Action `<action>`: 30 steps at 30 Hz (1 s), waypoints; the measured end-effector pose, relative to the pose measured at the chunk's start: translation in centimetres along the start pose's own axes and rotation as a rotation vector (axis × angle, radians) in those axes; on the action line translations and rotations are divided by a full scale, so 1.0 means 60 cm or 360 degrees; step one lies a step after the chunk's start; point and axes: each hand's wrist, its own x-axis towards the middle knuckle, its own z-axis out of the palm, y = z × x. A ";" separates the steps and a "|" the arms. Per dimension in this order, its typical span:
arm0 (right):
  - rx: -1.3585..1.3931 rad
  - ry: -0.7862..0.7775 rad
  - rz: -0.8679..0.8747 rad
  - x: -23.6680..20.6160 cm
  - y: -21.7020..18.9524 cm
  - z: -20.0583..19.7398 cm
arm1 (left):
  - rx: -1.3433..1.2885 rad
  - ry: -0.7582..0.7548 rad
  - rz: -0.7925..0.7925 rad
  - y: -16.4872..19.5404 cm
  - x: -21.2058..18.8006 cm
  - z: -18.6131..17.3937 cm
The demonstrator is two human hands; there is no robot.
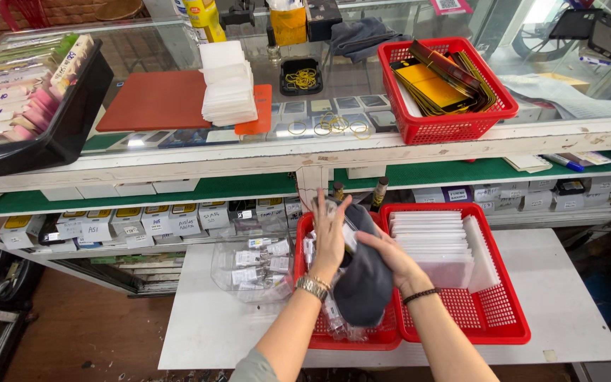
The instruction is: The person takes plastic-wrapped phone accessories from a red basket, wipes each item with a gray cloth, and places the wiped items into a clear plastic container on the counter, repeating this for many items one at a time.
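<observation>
My left hand (329, 233), with a metal watch on its wrist, is raised over a red basket (351, 338) and holds a clear plastic packet (348, 233) together with a dark grey cloth pouch (363, 279). My right hand (390, 256), with a dark band on the wrist, grips the same grey pouch from the right. The basket under them holds several small clear packets. Beside it on the right stands a second red basket (496, 322) with a stack of flat white packs (433, 244).
Both baskets rest on a low white table (567, 304). A clear plastic tub (249, 272) of labelled packets stands left of them. Behind rises a glass counter (334, 152) with a red basket of yellow-black packs (447, 85), white pads (228, 85), rubber bands and a black tray (37, 120).
</observation>
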 end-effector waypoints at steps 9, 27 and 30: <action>-0.1686 0.0784 -0.0665 -0.082 -0.011 0.019 | -0.1208 0.0183 -0.0681 -0.074 0.047 -0.041; -0.1227 -0.0194 -0.0518 0.039 -0.116 0.010 | -0.0850 -0.0865 -0.0685 0.040 -0.060 -0.060; -0.0607 -0.0193 -0.0351 0.047 -0.076 0.019 | -0.0940 -0.0637 -0.0535 0.036 -0.079 -0.064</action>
